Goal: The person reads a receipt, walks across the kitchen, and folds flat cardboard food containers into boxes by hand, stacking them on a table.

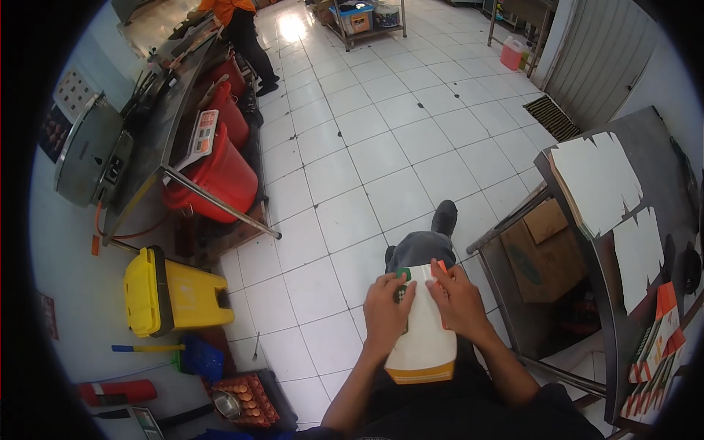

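Over my lap I hold a flat-looking cardboard carton point(422, 348), mostly white, with a yellow-orange band at the end nearest me. Its far end shows green and black-checked printing on the left and orange on the right. My left hand point(386, 308) grips the left edge, fingers behind and thumb on the white face. On the opposite edge my right hand point(458, 301) is closed the same way, its thumb near the orange corner. The fingertips behind the carton are hidden.
A metal table point(587, 264) on my right bears torn white sheets point(598, 180) and a stack of orange-and-white cartons point(656, 348). At left are a yellow bin point(183, 293), red tubs point(220, 180) and egg trays point(253, 403). A person in orange point(238, 22) stands at the far counter.
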A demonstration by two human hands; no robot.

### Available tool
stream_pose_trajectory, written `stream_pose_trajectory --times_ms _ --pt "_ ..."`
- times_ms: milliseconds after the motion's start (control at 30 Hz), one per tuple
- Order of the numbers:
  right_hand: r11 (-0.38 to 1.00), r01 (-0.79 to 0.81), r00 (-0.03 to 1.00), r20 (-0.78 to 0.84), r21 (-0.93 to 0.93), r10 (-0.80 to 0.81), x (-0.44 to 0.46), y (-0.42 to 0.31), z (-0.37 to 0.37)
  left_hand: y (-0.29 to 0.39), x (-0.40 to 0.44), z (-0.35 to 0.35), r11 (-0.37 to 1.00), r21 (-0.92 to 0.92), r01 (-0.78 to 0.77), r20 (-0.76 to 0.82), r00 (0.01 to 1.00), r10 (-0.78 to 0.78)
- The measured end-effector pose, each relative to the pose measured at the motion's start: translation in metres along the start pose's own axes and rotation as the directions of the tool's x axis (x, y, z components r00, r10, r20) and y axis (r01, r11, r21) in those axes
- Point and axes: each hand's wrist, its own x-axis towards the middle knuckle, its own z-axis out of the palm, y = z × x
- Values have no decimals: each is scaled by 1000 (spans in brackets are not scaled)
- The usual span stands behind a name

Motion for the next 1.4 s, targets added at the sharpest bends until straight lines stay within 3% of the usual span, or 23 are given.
stream_pose_trajectory --times_ms 100,200,300,400,500,600,700,833,933,1000,1033,1100,1233,1333,1400 --pt "920 -19 996 -76 391 52 2 22 14 0 4 3 869 -425 252 27 964 -266" --pt "725 -130 942 -145 676 304 0 3 28 -5 3 14 737 -610 290 -3 930 -368" --pt "734 -164 917 -171 659 359 3 -1 26 3 11 4 675 -665 319 73 928 -366" --pt "642 -234 931 -21 730 363 6 8 21 -13 13 6 749 -574 331 166 943 -289" --pt "487 -191 945 24 852 327 7 15 18 -5 14 0 711 -575 405 247 914 -322" --pt "337 -236 928 109 911 357 5 16 16 -6 12 -1 756 -560 340 208 940 -269" --pt "429 -226 943 86 874 321 0 15 13 -15 8 2 823 -532 199 136 980 -148" --pt "594 -174 967 21 785 255 -5 26 18 -4 2 -4 840 -514 176 132 983 -126" --pt "680 -68 981 -75 730 180 -7 28 19 4 1 -18 954 -298 -5 138 989 48" --pt "748 -34 986 -101 663 135 -13 26 13 16 -1 -32 992 -48 -119 170 977 126" --pt "808 -7 991 -106 589 85 -15 24 10 20 0 -36 980 78 -181 192 968 163" --pt "903 57 994 -107 426 -13 -18 21 3 19 -1 -35 959 148 -242 259 945 199" --pt "902 8 997 -68 431 23 -19 16 -5 21 -6 -41 829 351 -435 279 894 351" --pt "895 31 988 -146 445 38 -20 0 -14 74 -19 -65 926 247 -287 84 958 274" --pt "901 81 975 -219 425 16 -24 -18 -17 84 -30 -61 999 -42 -32 175 984 39"
